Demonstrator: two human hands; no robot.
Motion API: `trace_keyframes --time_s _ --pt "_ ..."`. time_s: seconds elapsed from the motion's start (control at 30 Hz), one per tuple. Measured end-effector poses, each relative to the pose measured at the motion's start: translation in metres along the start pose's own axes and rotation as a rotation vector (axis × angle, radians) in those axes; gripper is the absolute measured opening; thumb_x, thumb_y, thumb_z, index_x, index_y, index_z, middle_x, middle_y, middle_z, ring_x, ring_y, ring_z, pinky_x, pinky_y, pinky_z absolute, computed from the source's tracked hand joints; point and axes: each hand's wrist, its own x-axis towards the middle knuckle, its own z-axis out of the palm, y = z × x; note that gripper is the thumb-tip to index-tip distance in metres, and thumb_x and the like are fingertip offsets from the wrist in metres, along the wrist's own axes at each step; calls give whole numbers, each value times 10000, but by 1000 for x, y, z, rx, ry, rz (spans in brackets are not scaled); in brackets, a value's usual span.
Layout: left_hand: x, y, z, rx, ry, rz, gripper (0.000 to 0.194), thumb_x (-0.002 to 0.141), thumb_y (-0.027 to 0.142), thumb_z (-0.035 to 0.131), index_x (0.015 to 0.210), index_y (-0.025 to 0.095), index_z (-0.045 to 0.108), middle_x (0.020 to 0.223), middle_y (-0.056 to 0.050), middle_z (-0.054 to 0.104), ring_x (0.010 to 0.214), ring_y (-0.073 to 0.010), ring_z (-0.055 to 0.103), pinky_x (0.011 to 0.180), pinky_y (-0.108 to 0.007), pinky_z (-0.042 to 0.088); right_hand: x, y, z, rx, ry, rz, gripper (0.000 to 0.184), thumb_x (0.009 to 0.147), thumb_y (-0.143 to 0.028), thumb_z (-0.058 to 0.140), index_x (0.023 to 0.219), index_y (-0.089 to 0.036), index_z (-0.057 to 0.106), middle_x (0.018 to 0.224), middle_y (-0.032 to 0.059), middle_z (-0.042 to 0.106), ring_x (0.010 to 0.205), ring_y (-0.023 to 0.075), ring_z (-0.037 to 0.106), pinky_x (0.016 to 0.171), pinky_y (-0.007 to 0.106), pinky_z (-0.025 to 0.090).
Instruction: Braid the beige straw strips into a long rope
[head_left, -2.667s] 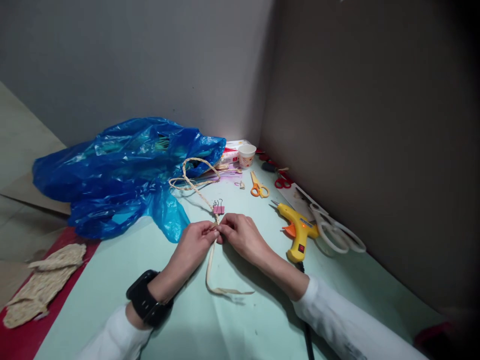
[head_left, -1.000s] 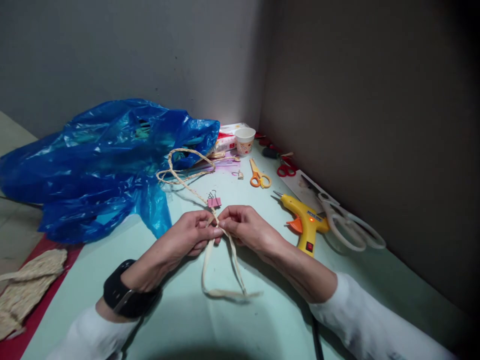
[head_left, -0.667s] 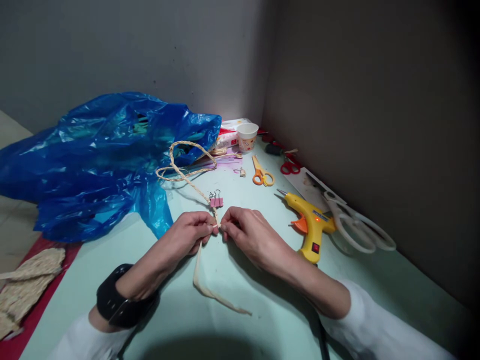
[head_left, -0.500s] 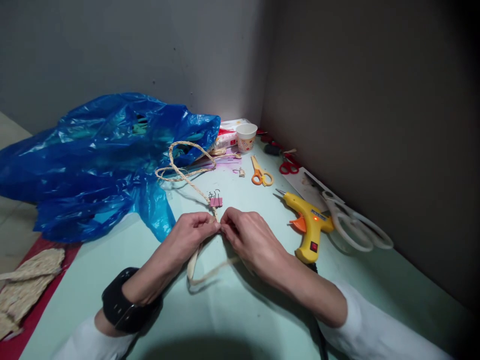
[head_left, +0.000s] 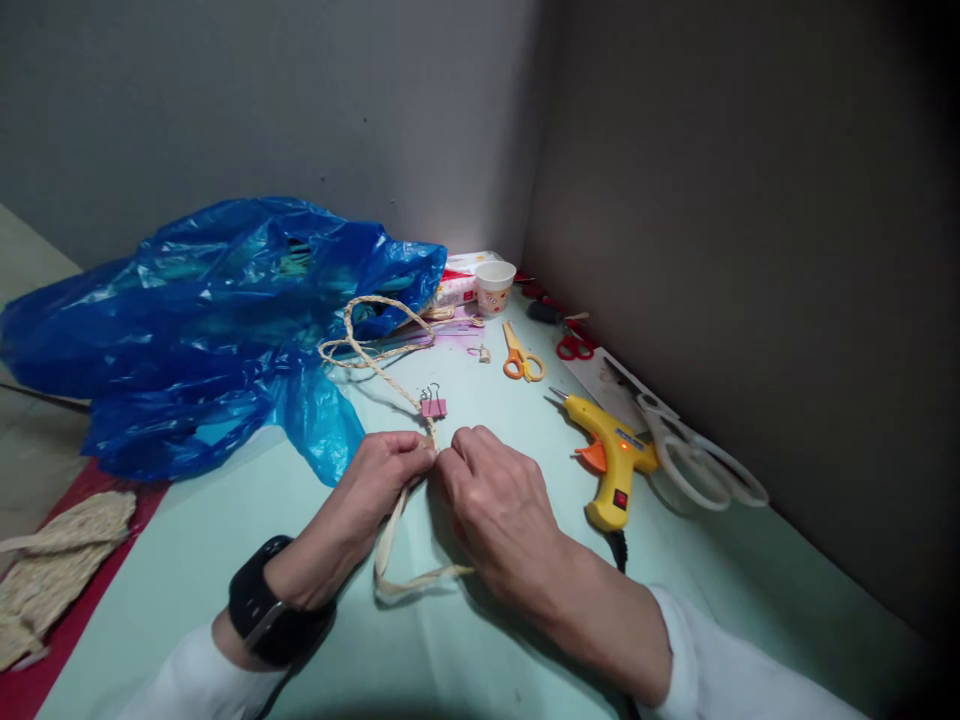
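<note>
A thin straw-coloured braid (head_left: 386, 377) runs from a loop near the blue bag down to my fingers. A pink binder clip (head_left: 433, 407) grips it just beyond my hands. My left hand (head_left: 382, 475) pinches the braid's near end between thumb and forefinger. Right beside it, my right hand (head_left: 495, 500) is closed with curled fingers at the same spot; its fingertips are mostly hidden, but a strand seems to be in them. A loose flat strand (head_left: 386, 550) hangs below my left hand and bends right, passing under my right hand.
To the right lie a yellow glue gun (head_left: 619, 460), large white-handled scissors (head_left: 690, 455), and small orange scissors (head_left: 517, 355). A paper cup (head_left: 494, 288) stands at the back. A blue plastic bag (head_left: 202, 310) fills the left. Woven straw pieces (head_left: 67, 570) lie at the left edge.
My right hand has turned over, knuckles up, and its fingers have curled in more. My left hand keeps its pinch on the braid. The view has shifted slightly.
</note>
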Motion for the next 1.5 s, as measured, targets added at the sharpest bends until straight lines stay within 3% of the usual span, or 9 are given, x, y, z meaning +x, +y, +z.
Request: trace_keyframes --time_s 0.13,0.23,0.3,0.43,0.57,0.77,1.07,1.27,1.5 --pt "-3 2 -3 -87 -91 30 192 712 220 603 600 171 456 561 71 359 498 -69 279 470 -215 220 -5 -6 11 -112 179 -163 177 839 -16 485 790 -138 603 718 72 552 694 209 456 563 328 287" --pt "-3 3 -3 -106 -98 0 209 700 229 632 598 170 459 560 70 377 488 -66 284 463 -211 218 -4 -3 8 -37 148 -202 189 851 -46 473 775 -143 616 725 75 575 686 203 483 572 322 316" --pt "-3 5 -3 -92 -105 -9 187 691 238 651 615 158 499 575 57 421 497 -68 317 474 -208 238 0 5 -1 126 87 -105 161 870 -136 495 797 -145 638 766 75 602 713 195 518 614 312 361" --pt "-5 11 -4 -3 -110 14 194 713 253 649 602 156 523 528 68 388 471 -62 264 443 -207 190 13 25 -15 486 47 283 248 901 -259 476 1028 -135 649 935 91 653 844 189 585 756 299 408" --pt "-7 14 -3 6 -198 24 146 748 246 609 645 145 585 522 62 413 462 -63 261 431 -206 177 23 34 -4 874 -342 381 279 931 -298 400 979 -144 627 740 41 647 640 138 573 636 254 393" --pt "-7 9 -2 117 -68 36 135 723 265 608 654 153 576 530 81 387 481 -64 251 453 -196 200 29 29 8 728 -318 294 319 881 -279 440 586 -165 478 574 -22 489 583 99 405 554 233 273" --pt "-9 10 -3 591 60 175 279 784 359 512 575 174 527 554 40 440 561 -123 365 529 -252 267 22 29 14 886 -223 387 266 806 -264 484 590 -141 579 546 -42 328 556 87 297 495 227 205" --pt "-28 18 4 837 147 211 312 859 340 424 623 190 561 595 5 557 609 -165 480 599 -284 310 18 24 8 803 -140 413 265 768 -217 488 532 -131 573 529 -44 298 557 92 233 500 245 190" --pt "-42 -3 30 1134 175 284 294 911 215 315 873 172 604 738 -93 677 649 -229 601 613 -320 327 20 27 13 1309 -243 513 220 749 -247 537 570 -127 581 538 -35 422 546 83 306 501 217 234"
